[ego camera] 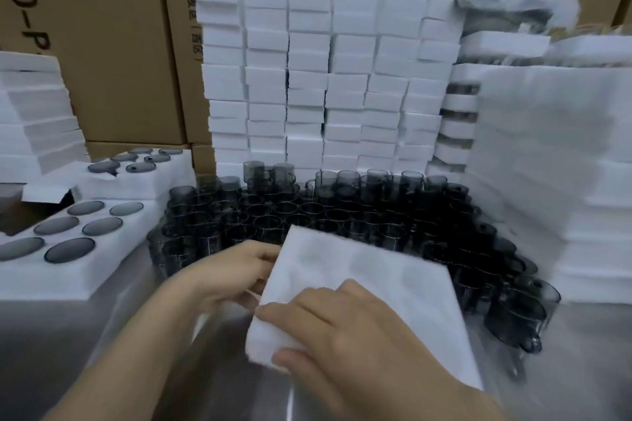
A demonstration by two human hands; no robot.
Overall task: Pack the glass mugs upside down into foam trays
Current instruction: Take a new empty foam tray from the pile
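The left hand grips the left edge of the empty foam tray and the right hand its near corner. Its long axis slants away rightward, and the glass mugs crowd the bench just behind it.

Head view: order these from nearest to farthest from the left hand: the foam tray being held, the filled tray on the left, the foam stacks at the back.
1. The foam tray, gripped by the left hand, front centre.
2. The filled tray, left side.
3. The foam stacks, far back.
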